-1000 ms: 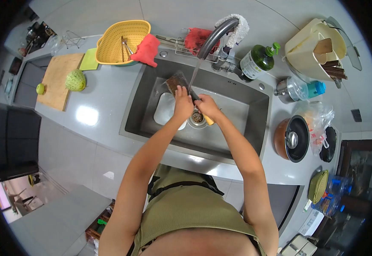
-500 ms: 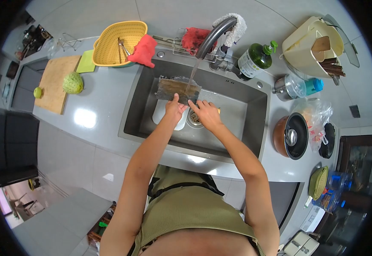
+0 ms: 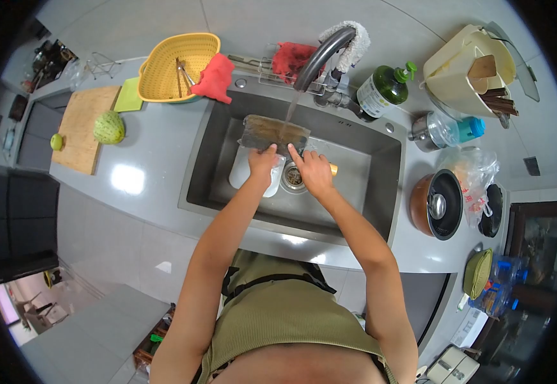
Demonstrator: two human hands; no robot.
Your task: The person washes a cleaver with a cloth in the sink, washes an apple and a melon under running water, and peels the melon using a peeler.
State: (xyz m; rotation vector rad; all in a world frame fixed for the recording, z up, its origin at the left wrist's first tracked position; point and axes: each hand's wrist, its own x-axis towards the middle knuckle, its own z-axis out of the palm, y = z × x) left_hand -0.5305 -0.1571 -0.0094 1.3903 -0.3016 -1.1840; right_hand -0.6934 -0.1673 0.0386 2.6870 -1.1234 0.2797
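Left hand point(image 3: 264, 161), right hand point(image 3: 315, 170): grip closed on cleaver point(image 3: 274, 131); room before sink's right wall point(image 3: 379, 179)

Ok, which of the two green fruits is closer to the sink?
The larger, bumpy fruit, at the edge of the wooden board nearest the sink. The smaller fruit is at the board's opposite edge.

Arms reach forward, converging | left hand point(image 3: 263, 160) beside right hand point(image 3: 315, 169), index finger extended
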